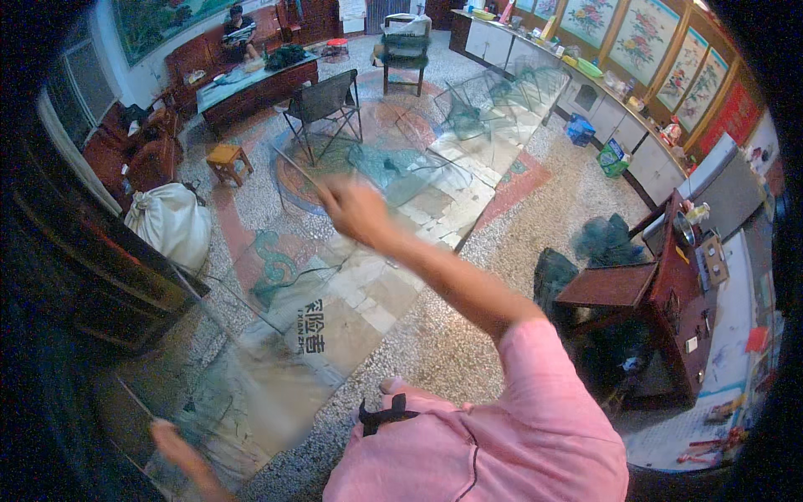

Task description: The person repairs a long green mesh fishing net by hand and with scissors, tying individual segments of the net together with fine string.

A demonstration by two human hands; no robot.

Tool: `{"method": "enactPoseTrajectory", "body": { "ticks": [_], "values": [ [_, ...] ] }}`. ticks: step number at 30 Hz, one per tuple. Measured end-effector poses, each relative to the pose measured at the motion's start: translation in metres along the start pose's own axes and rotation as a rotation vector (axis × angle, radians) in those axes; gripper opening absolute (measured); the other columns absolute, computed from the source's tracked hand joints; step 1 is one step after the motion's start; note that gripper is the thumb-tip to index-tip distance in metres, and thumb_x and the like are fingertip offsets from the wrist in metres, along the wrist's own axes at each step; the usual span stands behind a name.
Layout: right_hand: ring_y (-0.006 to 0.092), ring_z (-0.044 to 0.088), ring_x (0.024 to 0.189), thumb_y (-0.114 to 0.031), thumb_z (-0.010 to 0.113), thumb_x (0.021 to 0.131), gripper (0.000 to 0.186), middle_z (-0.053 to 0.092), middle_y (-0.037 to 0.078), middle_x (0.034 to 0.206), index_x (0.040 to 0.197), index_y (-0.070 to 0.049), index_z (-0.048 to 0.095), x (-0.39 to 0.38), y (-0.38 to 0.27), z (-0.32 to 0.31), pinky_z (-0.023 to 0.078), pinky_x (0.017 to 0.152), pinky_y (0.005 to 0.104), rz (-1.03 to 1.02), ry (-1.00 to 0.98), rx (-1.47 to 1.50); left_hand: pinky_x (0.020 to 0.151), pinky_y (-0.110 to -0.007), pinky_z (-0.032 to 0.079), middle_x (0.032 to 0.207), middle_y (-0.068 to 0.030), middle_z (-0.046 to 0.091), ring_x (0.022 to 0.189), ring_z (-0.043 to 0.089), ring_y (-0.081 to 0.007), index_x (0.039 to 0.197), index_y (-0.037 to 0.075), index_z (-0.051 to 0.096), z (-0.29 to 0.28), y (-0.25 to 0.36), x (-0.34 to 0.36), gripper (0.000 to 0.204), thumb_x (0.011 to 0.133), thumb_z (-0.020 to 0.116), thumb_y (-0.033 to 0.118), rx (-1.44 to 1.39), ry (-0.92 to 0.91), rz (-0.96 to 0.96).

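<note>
My right hand (355, 209) is closed around a thin rod (294, 164), held up with the arm stretched forward. At the lower left, my left hand (170, 439) is closed on another thin rod (134, 396), which points up and away. Below and between my hands, a long green mesh net (272, 272) with thin frames stretches over the floor toward the far right. Under it lies a strip of pale flattened sheets (368, 293), printed at the near end. I cannot make out whether the rods join the net. The net near my left hand is blurred.
A white sack (170, 226) and a small wooden stool (227, 161) stand at the left. Farther off are a folding chair (324, 105), a low table (251, 86) and a seated person (239, 38). Dark bundled netting (606, 238) lies beside the brown desk (669, 309) on the right.
</note>
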State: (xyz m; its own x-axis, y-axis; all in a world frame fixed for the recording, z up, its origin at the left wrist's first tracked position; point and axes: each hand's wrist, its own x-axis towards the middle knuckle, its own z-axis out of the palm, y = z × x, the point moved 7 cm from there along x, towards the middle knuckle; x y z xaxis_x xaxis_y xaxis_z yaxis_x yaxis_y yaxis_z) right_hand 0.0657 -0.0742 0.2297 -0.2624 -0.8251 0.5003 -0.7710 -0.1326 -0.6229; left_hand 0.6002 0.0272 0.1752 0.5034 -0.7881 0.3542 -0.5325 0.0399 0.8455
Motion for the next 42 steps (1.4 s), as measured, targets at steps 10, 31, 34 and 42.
{"method": "enactPoseTrajectory", "body": {
  "ticks": [10, 31, 34, 42],
  "values": [
    [0.0339, 0.059, 0.069, -0.020, 0.051, 0.065, 0.023, 0.060, 0.019, 0.074, 0.070, 0.000, 0.062, 0.015, 0.008, 0.025, 0.047, 0.061, 0.0422, 0.147, -0.441, -0.320, 0.049, -0.025, 0.026, 0.058, -0.0005, 0.032, 0.052, 0.031, -0.0110, 0.061, 0.007, 0.036, 0.018, -0.015, 0.036, 0.020, 0.080, 0.038, 0.014, 0.114, -0.332, -0.085],
    [0.0323, 0.056, 0.075, -0.033, 0.044, 0.081, 0.027, 0.059, 0.015, 0.080, 0.094, -0.013, 0.057, -0.045, 0.056, 0.032, 0.044, 0.062, 0.0400, 0.208, -0.346, -0.244, 0.073, -0.035, 0.039, 0.087, -0.0154, 0.056, 0.082, 0.052, -0.0284, 0.094, -0.001, 0.053, 0.053, -0.051, -0.012, 0.034, 0.086, 0.039, 0.028, 0.494, -0.408, 0.090],
    [0.0227, 0.055, 0.072, -0.021, 0.047, 0.084, 0.020, 0.057, 0.011, 0.083, 0.093, -0.004, 0.053, -0.047, 0.031, -0.025, 0.043, 0.061, 0.0310, 0.027, 0.135, 0.076, 0.061, -0.033, 0.038, 0.071, -0.0103, 0.051, 0.066, 0.049, -0.0207, 0.082, 0.000, 0.051, 0.043, -0.026, -0.018, 0.032, 0.087, 0.037, 0.029, 0.524, -0.401, -0.051],
    [0.0068, 0.046, 0.059, -0.020, 0.045, 0.086, 0.019, 0.052, 0.002, 0.074, 0.090, -0.002, 0.050, -0.182, 0.115, -0.067, 0.037, 0.050, 0.0195, 0.457, 0.210, 0.220, 0.052, -0.021, 0.035, 0.064, 0.0013, 0.045, 0.057, 0.042, -0.0071, 0.082, 0.002, 0.052, 0.006, -0.010, -0.024, 0.027, 0.089, 0.037, 0.024, 0.047, -0.157, -0.062]
  ]
}}
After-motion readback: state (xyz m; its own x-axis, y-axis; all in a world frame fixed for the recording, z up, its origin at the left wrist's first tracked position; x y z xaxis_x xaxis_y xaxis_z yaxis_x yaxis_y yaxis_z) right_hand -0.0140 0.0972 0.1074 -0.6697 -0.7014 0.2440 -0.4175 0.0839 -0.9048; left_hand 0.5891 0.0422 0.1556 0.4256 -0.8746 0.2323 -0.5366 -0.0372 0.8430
